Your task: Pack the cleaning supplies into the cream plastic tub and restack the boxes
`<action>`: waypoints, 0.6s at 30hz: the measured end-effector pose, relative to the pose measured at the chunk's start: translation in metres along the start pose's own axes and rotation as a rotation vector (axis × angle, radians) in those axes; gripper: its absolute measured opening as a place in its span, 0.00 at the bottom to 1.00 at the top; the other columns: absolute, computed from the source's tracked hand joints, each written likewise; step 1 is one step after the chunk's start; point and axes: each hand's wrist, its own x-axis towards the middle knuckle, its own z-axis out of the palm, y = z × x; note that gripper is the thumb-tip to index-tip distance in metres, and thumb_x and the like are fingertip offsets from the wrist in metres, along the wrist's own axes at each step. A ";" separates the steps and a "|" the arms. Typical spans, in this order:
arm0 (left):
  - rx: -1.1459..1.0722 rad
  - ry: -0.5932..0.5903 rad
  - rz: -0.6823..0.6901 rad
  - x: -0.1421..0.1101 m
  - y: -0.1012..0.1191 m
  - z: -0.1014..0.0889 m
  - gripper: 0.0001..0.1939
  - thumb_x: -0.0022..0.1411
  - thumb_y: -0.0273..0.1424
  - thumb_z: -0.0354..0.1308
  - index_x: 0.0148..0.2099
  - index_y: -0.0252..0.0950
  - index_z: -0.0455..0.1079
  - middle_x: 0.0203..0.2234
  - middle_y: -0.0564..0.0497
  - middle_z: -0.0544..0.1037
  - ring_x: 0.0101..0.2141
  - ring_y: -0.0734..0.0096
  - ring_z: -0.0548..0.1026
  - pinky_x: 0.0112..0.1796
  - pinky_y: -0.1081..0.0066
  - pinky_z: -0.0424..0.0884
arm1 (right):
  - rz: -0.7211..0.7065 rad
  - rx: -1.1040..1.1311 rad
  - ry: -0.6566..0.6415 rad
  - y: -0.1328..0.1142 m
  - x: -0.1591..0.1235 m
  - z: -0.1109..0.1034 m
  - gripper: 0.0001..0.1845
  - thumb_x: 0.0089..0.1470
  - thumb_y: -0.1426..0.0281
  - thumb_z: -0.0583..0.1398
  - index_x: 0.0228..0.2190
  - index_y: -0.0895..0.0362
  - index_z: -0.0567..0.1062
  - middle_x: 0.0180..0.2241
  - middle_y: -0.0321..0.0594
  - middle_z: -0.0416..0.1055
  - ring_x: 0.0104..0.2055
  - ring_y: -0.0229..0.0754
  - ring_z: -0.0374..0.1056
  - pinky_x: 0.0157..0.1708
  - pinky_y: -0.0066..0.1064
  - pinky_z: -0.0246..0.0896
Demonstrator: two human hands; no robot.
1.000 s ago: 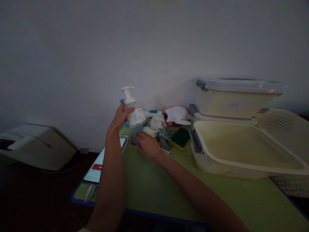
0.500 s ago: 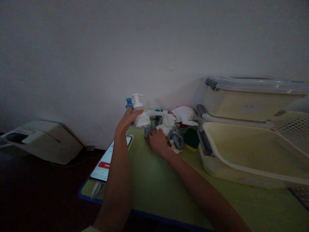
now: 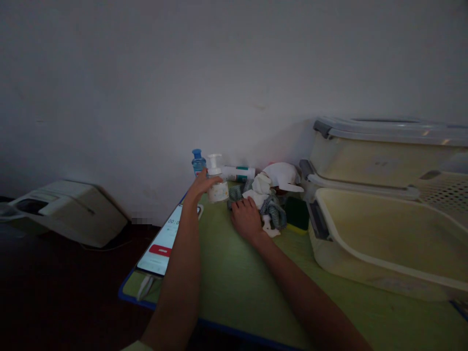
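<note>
My left hand (image 3: pixel 202 186) is closed around a clear pump bottle (image 3: pixel 218 191) with a white pump top, held upright at the far side of the table; whether its base touches the table I cannot tell. Just behind it stands a blue-capped bottle (image 3: pixel 198 162). My right hand (image 3: pixel 247 218) lies with fingers extended against a heap of crumpled cloths, touching the near left side. A white cloth (image 3: pixel 262 185) sits on top, and a grey patterned cloth (image 3: pixel 275 212) hangs toward the right. Part of the heap is hidden by the fingers.
A white tube (image 3: pixel 239 173) lies by the wall, beside a white cap-like item (image 3: pixel 282 175). A green-and-yellow sponge (image 3: pixel 297 214) rests near a cream bin (image 3: pixel 369 263); a lidded bin (image 3: pixel 369 156) is behind. A lit phone (image 3: pixel 155 258) with a cable lies along the table's left edge.
The pump bottle in my left hand has come down and slightly right, uncovering more of the blue-capped bottle. My right hand stays at the cloths, its fingers closer together. The view has shifted slightly.
</note>
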 end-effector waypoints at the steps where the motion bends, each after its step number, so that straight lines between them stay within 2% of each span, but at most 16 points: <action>1: 0.019 -0.002 -0.017 0.000 -0.001 0.001 0.22 0.39 0.33 0.61 0.38 0.37 0.61 0.33 0.48 0.71 0.35 0.62 0.71 0.35 0.65 0.67 | -0.002 0.002 0.002 0.000 0.000 0.000 0.15 0.54 0.73 0.50 0.39 0.62 0.73 0.38 0.52 0.73 0.45 0.50 0.63 0.55 0.44 0.44; 11: 0.122 -0.065 -0.067 -0.008 0.004 0.004 0.27 0.34 0.28 0.65 0.39 0.37 0.61 0.31 0.51 0.71 0.35 0.62 0.72 0.37 0.66 0.66 | -0.013 0.010 0.016 0.001 -0.001 0.002 0.14 0.55 0.74 0.50 0.37 0.62 0.74 0.38 0.51 0.72 0.46 0.50 0.63 0.55 0.43 0.43; 16: 0.417 -0.082 -0.022 -0.011 0.016 -0.001 0.28 0.33 0.27 0.65 0.41 0.33 0.63 0.38 0.46 0.73 0.41 0.60 0.72 0.40 0.67 0.67 | -0.013 0.027 0.023 0.001 -0.001 0.002 0.14 0.55 0.74 0.50 0.36 0.63 0.74 0.38 0.51 0.72 0.46 0.50 0.63 0.55 0.44 0.43; 18: 0.467 -0.077 -0.014 -0.010 0.018 -0.003 0.27 0.32 0.26 0.66 0.39 0.32 0.64 0.39 0.44 0.73 0.41 0.58 0.72 0.41 0.67 0.67 | -0.015 0.036 0.025 0.001 -0.001 0.002 0.14 0.54 0.74 0.50 0.36 0.63 0.74 0.38 0.51 0.72 0.46 0.50 0.63 0.55 0.44 0.43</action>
